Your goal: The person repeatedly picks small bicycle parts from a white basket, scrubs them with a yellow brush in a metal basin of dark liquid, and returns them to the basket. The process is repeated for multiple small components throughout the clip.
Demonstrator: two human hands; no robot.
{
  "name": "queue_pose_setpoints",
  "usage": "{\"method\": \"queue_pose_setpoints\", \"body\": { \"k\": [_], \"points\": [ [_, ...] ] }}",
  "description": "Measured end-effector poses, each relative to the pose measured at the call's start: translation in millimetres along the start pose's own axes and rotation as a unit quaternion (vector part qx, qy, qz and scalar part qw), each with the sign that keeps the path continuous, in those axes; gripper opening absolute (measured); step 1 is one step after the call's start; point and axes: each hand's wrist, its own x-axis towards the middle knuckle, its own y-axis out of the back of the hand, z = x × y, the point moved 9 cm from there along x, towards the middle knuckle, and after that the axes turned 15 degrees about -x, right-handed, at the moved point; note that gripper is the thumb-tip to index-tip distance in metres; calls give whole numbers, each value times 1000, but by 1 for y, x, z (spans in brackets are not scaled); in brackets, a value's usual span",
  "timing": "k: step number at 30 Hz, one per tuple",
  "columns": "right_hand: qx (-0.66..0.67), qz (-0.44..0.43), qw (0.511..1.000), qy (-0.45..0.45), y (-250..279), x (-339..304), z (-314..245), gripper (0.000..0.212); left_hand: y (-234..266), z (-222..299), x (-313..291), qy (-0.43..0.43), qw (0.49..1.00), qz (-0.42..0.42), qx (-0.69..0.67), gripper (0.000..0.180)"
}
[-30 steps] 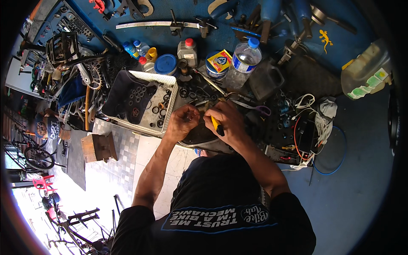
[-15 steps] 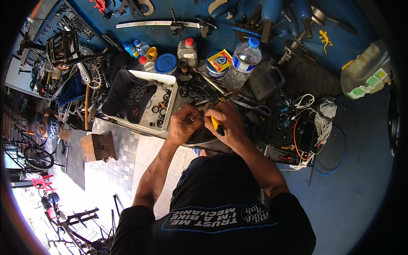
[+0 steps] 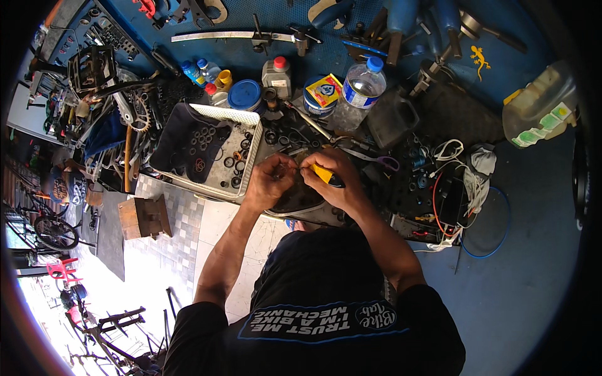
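Over the workbench my two hands nearly meet. My right hand is closed round a yellow-and-black-handled tool; its handle slants across the palm and its working end is hidden by the fingers. My left hand is curled with thumb and fingertips pinched together, facing the right fingertips. Whatever it pinches is too small and shaded to make out. Left of that hand stands a white plastic basket with a dark cloth and several rings and bearings. Purple-handled scissors lie right of my right hand.
Behind the hands stand a clear water bottle, a grey bottle with a red cap, a blue-lidded tub and a dark jug. Cables tangle at the right. Tools hang on the blue pegboard.
My right hand has turned a little, so the tool's handle now slants flatter and points more to the right. My left hand has barely moved.
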Motion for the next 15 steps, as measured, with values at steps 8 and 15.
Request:
{"method": "queue_pose_setpoints", "body": {
  "k": [8,15],
  "points": [
    [10,-21,1000,12,-13,0,12,15,-2,7,1,-88,995,-21,34,14],
    [11,-34,999,31,-12,3,13,14,-1,5,4,-89,994,-53,39,15]
  ]
}}
